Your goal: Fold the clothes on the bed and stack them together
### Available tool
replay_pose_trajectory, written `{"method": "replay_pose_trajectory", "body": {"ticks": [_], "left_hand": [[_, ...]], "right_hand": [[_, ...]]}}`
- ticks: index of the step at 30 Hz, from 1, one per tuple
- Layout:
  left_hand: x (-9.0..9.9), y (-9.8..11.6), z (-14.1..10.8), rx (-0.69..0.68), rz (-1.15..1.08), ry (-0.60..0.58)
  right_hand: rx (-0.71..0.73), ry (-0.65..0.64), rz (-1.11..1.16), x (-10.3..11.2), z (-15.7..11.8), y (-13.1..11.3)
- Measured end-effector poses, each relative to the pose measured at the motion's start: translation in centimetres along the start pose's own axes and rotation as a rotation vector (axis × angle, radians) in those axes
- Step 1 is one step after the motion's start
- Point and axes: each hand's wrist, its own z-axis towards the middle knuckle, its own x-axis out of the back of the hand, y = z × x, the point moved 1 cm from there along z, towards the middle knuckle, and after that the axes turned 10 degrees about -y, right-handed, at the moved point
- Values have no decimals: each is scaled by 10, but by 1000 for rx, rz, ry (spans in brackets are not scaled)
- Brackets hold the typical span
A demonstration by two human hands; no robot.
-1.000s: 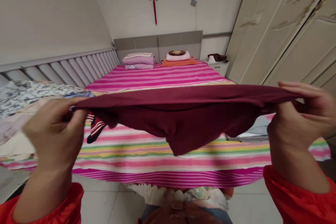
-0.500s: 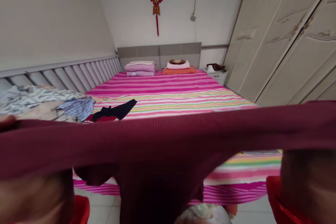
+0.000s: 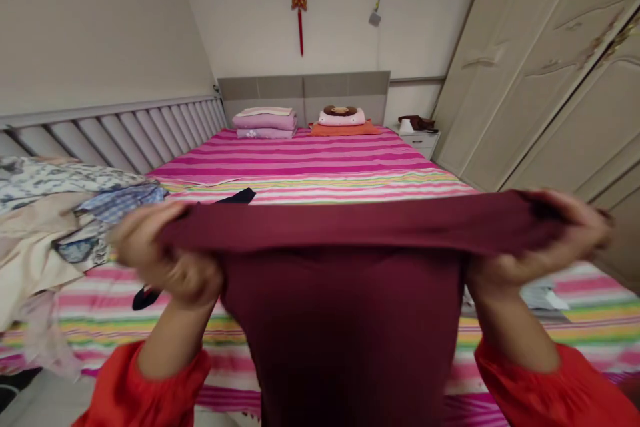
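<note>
"Where is the clothing, and what is each grip doing?"

"A dark red garment (image 3: 345, 327) hangs in front of the person, over the near part of a striped bed (image 3: 295, 159). The left grip (image 3: 170, 257) is closed on one upper corner and the right grip (image 3: 545, 240) on the other, both a little blurred, so the top band stretches nearly level between them"

"And below the band?"

"The cloth drops down and runs out of view at the bottom. A red sleeve (image 3: 150, 383) covers each forearm"

"What lies around it?"

"A heap of loose clothes (image 3: 45, 227) on the left, near the left grip. A dark cloth (image 3: 243, 196) shows partly behind the garment. Something grey (image 3: 543, 297), partly hidden, lies beyond the right wrist. At the far end sit folded purple bedding (image 3: 265, 122) and a pink bundle (image 3: 343, 119) on an orange cloth (image 3: 367, 128)"
</note>
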Motion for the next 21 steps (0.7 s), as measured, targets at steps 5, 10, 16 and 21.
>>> {"method": "replay_pose_trajectory", "body": {"ticks": [5,10,16,21], "left_hand": [[-110,-47,26,-55,-77,-421],[-173,-107,-37,321,-133,-748],[-107,-95,-194,714,-105,-762],[-70,-55,-246,907,-164,-681]], "right_hand": [[-26,-438,-135,-98,2,54],[-254,-918,-103,-126,-76,104],[-494,-880,-123,-36,-226,83],[-648,-722,-71,10,-278,40]]}}
